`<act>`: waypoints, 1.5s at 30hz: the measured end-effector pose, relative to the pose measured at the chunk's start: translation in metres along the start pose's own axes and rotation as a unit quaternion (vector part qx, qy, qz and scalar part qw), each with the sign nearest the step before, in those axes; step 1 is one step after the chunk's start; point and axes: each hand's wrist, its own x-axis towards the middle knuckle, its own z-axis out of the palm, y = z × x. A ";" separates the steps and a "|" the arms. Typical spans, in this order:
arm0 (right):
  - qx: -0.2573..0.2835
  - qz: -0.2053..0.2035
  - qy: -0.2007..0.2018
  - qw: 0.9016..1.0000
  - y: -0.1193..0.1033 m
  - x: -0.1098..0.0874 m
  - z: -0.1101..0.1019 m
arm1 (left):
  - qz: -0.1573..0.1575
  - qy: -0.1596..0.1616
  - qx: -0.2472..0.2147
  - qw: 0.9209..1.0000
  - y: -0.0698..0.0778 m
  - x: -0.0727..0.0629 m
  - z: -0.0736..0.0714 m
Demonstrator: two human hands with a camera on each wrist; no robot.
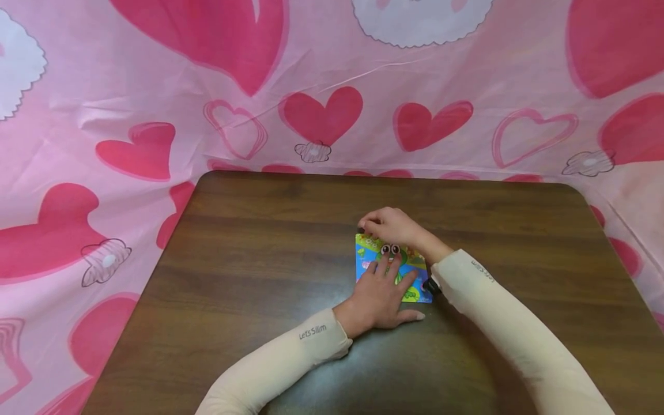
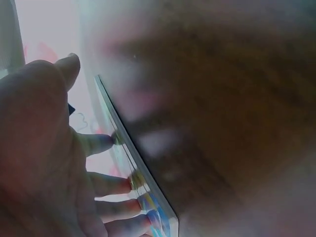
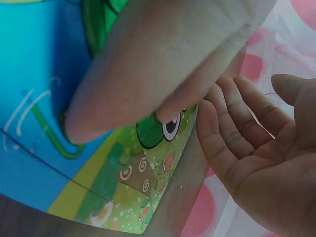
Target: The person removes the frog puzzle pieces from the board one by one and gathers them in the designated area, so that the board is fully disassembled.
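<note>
A small square picture board with a green big-eyed frog on blue lies flat on the table. Thin seams cross its picture in the right wrist view, as on a puzzle. My left hand rests on the board with fingers spread, fingertips touching its face; the thumb lies off the near edge. My right hand is at the board's far edge, over the far left corner. In the right wrist view, the right hand's fingers are loosely bent beside the edge, thumb apart, nothing visible between them. Both hands hide part of the frog.
The board lies on a dark brown wooden table with rounded far corners. Behind and to the left hangs a pink cloth printed with hearts. A small black device sits at the right sleeve's cuff.
</note>
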 end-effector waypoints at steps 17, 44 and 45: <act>-0.059 -0.004 -0.011 0.998 -0.005 0.007 -0.003 | -0.001 -0.003 0.007 1.000 0.000 0.003 -0.003; -0.006 0.020 -0.043 0.999 0.000 0.008 0.002 | 0.005 -0.050 -0.050 0.997 -0.004 0.001 -0.008; -0.002 0.021 -0.045 0.999 0.000 0.008 0.002 | 0.005 -0.050 -0.050 0.997 -0.004 0.001 -0.008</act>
